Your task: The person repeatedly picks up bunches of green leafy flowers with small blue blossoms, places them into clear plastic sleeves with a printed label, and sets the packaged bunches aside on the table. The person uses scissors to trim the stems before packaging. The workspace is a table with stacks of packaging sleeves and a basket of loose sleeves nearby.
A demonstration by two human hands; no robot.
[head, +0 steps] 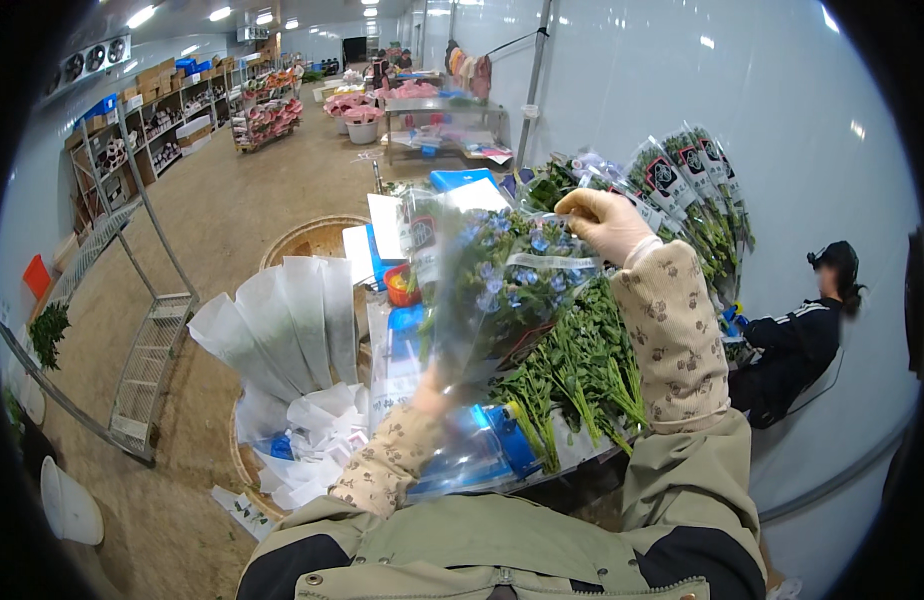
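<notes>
A bouquet of small blue flowers (507, 281) in a clear plastic sleeve is raised over the table. My right hand (601, 221), in a pale glove, pinches the sleeve's upper rim. Low on the bouquet is my left hand (432, 394), blurred and partly behind the plastic; it appears closed around the lower end. Loose green-stemmed flowers (582, 352) lie under my right forearm. Beside my left forearm sits a blue tape dispenser (511, 442), with clear plastic sleeves (454, 454) next to it. Several wrapped bouquets (687, 180) are stacked behind my right hand.
White paper-like sleeves (297, 322) fan out at the left over a round wicker basket (241, 450). A red bowl (402, 285) stands behind the bouquet. A person in dark clothes (799, 349) works at the right. Metal steps (151, 367) and a white bucket (70, 502) stand at the left.
</notes>
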